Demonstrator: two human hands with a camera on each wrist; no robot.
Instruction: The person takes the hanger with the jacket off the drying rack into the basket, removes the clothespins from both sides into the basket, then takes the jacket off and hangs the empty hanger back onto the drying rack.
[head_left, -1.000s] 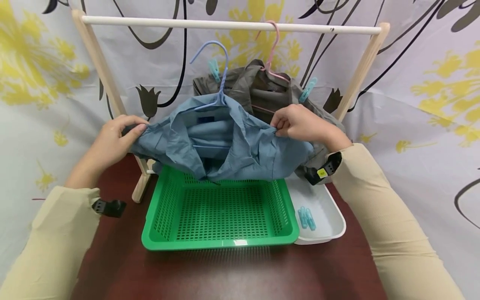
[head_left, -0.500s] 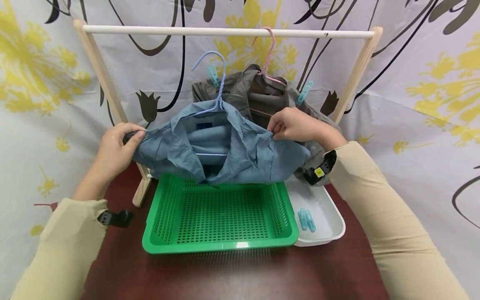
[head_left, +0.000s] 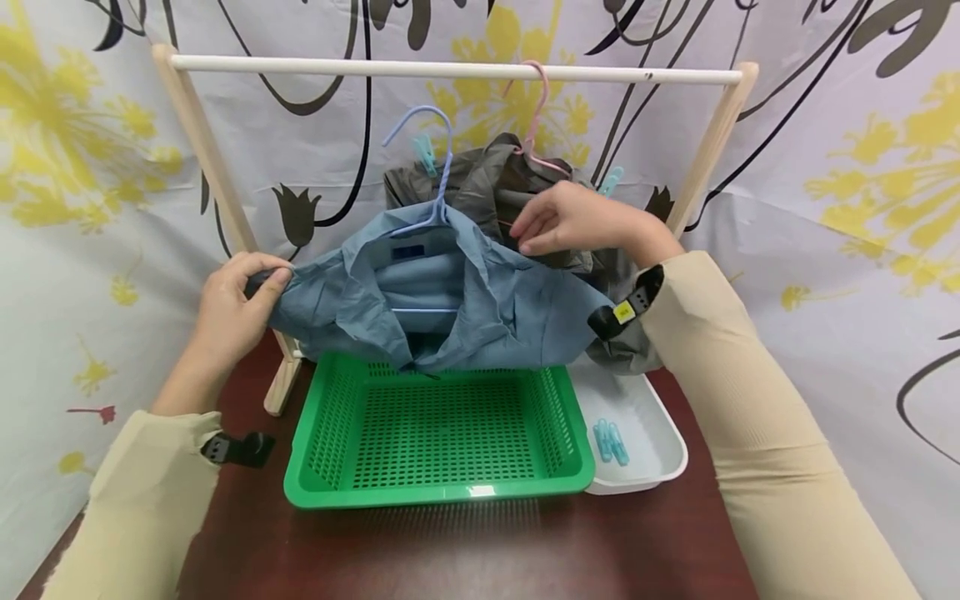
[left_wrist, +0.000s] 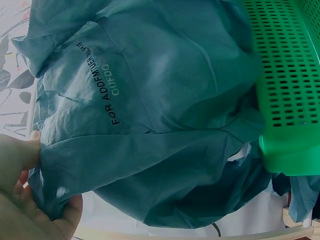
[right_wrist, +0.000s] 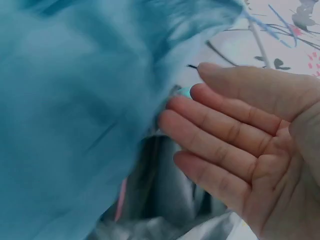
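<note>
Head view: the blue shirt [head_left: 517, 296] spreads crosswise on the blue hanger [head_left: 443, 183]; left of the hanger, the left hand [head_left: 234, 302] pinches its edge; right and nearer, the right hand [head_left: 577, 221] is loose, holding nothing.

Bright, even light fills the head view. Below my left hand [head_left: 238, 304] and right hand [head_left: 573, 221], soft glare whitens the glossy red-brown table [head_left: 480, 558]; a glint marks the rectangular green plastic basket [head_left: 390, 497]. In the right wrist view, the blue cloth shirt [right_wrist: 75, 100] beside that hand is blurred.
</note>
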